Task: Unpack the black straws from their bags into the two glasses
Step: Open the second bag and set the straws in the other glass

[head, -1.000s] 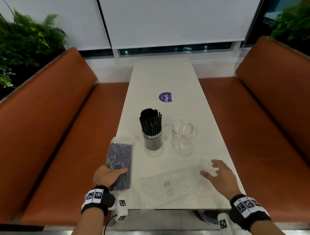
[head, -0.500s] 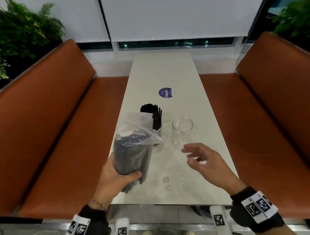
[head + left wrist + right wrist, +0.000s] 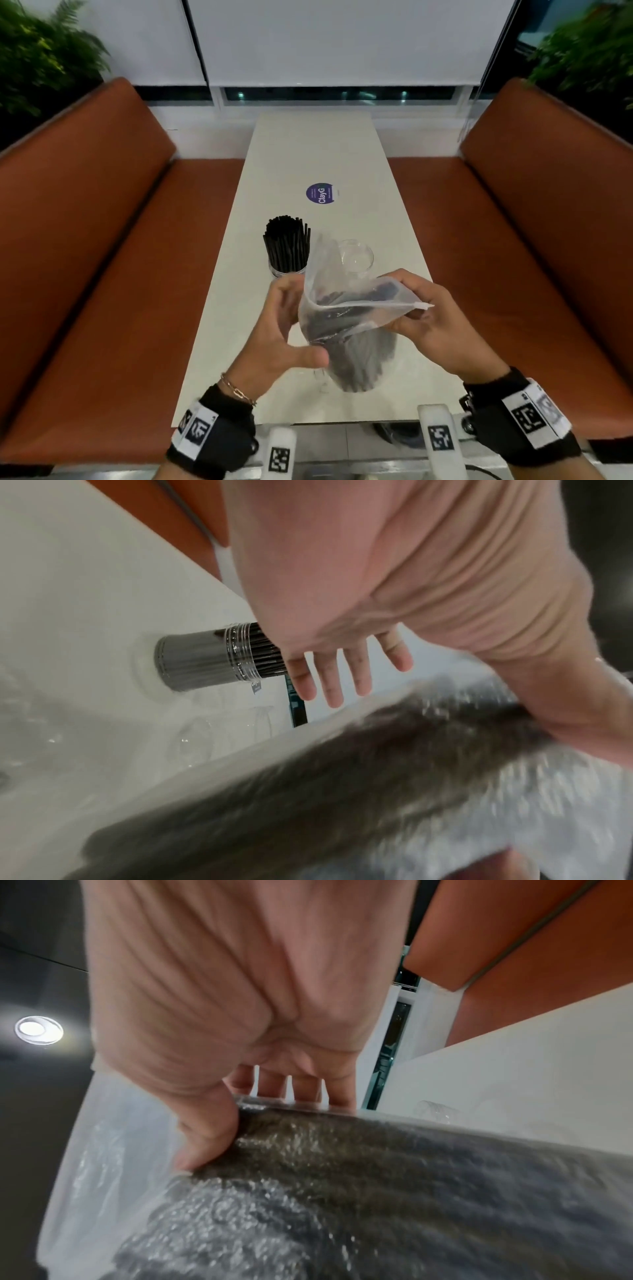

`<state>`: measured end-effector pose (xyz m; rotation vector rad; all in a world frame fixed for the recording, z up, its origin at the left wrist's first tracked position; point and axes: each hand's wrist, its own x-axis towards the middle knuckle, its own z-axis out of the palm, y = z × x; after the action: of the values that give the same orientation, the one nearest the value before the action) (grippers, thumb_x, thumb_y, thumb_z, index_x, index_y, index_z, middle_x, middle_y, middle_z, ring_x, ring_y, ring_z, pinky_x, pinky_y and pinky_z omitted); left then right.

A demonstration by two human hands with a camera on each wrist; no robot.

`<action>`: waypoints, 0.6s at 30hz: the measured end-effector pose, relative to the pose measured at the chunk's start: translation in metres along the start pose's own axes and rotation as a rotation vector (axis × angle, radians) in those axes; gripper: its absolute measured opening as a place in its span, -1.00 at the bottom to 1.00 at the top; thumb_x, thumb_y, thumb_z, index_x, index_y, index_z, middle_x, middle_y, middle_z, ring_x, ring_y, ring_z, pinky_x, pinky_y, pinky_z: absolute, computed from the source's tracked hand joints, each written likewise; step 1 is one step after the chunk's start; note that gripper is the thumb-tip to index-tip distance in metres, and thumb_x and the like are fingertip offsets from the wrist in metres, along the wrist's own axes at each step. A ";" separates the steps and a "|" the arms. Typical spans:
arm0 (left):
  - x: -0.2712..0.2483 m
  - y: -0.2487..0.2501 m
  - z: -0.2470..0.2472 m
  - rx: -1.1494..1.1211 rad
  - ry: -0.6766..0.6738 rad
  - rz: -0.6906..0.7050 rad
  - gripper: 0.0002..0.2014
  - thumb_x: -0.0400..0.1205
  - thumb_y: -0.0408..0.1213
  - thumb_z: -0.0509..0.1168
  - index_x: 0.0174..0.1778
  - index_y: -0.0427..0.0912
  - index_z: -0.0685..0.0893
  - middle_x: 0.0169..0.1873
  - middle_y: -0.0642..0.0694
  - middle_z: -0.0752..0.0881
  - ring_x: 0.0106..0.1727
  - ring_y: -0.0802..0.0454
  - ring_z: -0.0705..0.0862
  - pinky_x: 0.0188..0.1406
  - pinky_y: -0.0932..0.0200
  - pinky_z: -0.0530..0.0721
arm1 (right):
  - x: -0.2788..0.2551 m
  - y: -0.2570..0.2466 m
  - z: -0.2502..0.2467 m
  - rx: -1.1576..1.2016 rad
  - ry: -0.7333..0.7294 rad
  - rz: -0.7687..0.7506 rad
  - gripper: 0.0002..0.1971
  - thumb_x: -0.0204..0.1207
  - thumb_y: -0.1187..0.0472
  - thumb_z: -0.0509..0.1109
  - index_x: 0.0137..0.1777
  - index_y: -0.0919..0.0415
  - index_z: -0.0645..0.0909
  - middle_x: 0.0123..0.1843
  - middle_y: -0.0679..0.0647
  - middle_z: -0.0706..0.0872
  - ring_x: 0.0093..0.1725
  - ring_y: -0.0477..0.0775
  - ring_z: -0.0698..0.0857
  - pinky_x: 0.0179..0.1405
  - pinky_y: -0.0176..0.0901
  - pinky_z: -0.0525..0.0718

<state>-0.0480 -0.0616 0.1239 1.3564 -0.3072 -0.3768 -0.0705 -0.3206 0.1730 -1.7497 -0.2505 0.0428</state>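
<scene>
Orange booth seats (image 3: 102, 240) flank a long white bench (image 3: 308, 154), where one glass packed with black straws (image 3: 287, 246) stands just beside an empty glass (image 3: 356, 260) at its 3 o'clock. Above the near edge, the left hand (image 3: 274, 342) and right hand (image 3: 435, 325) both grip a clear bag of straws (image 3: 349, 329), its mouth gaping open.

Only readable txt: "ClayG" in white on round purple sticker (image 3: 320, 194), stuck on white surface (image 3: 308, 154). Smaller print on sticker illegible. Wristband markers (image 3: 529, 417) = coded patterns, no txt.
</scene>
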 end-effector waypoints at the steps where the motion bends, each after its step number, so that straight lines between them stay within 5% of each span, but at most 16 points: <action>1: 0.007 0.003 -0.003 -0.079 -0.048 -0.013 0.36 0.07 0.04 0.87 0.77 0.09 0.26 0.65 -0.06 0.58 0.67 -0.24 0.55 0.63 -0.55 0.49 | 0.000 0.002 -0.001 0.002 -0.001 0.000 -0.72 0.58 0.52 0.55 0.21 0.25 0.77 0.08 0.08 0.88 0.12 0.05 0.83 0.15 -0.07 0.81; 4: 0.027 0.012 -0.006 -0.187 -0.262 -0.024 0.53 0.15 -0.03 0.86 0.89 0.01 -0.05 0.81 -0.23 0.34 0.80 -0.41 0.32 0.74 -0.63 0.22 | 0.001 0.004 -0.002 0.038 -0.022 0.002 -0.70 0.58 0.53 0.54 0.24 0.24 0.76 0.10 0.10 0.88 0.11 0.01 0.83 0.08 -0.13 0.82; 6: 0.038 0.013 -0.008 -0.249 -0.386 -0.044 0.46 0.19 -0.04 0.85 0.88 -0.20 0.02 0.72 -0.57 0.31 0.75 -0.60 0.30 0.74 -0.67 0.15 | 0.003 0.005 -0.003 0.043 -0.047 0.001 -0.66 0.57 0.59 0.53 0.24 0.24 0.77 0.12 0.14 0.87 0.13 0.08 0.83 0.08 -0.11 0.82; 8: 0.045 0.017 -0.011 -0.342 -0.390 -0.134 0.34 0.12 -0.07 0.89 0.79 -0.25 0.32 0.34 -0.60 0.47 0.51 -0.50 0.56 0.67 -0.50 0.39 | 0.006 0.005 -0.005 0.024 -0.062 -0.004 -0.64 0.55 0.65 0.51 0.22 0.27 0.78 0.11 0.16 0.88 0.14 0.11 0.83 0.10 -0.13 0.82; 11: 0.050 0.015 -0.016 -0.279 -0.098 -0.122 -0.19 -0.02 -0.05 0.92 0.19 -0.10 0.89 -0.05 -0.35 0.64 0.08 -0.20 0.77 0.13 0.02 0.86 | 0.007 0.007 -0.010 0.050 -0.037 -0.008 -0.65 0.53 0.65 0.51 0.22 0.33 0.78 0.14 0.17 0.88 0.15 0.04 0.85 0.08 -0.17 0.84; 13: 0.044 0.019 -0.020 -0.206 0.077 -0.076 -0.42 -0.02 0.07 0.90 -0.18 -0.09 0.90 -0.24 -0.16 0.82 -0.15 -0.14 0.79 -0.23 0.14 0.86 | 0.006 0.012 -0.015 0.121 0.036 0.001 -0.68 0.51 0.56 0.55 0.22 0.29 0.78 0.15 0.14 0.88 0.13 0.06 0.85 0.07 -0.10 0.86; 18: 0.027 0.015 -0.028 0.063 0.352 0.008 -0.73 0.18 0.00 0.80 -0.33 0.03 0.91 -0.35 0.03 0.87 -0.34 0.13 0.77 -0.23 0.19 0.68 | -0.003 0.028 -0.025 -0.045 0.161 0.022 -0.75 0.44 0.29 0.66 0.11 0.27 0.84 0.09 0.08 0.96 0.15 0.08 0.94 0.31 0.00 0.86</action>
<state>-0.0109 -0.0461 0.1337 1.4544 -0.0323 -0.1171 -0.0656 -0.3498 0.1503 -1.7896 -0.1156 -0.0884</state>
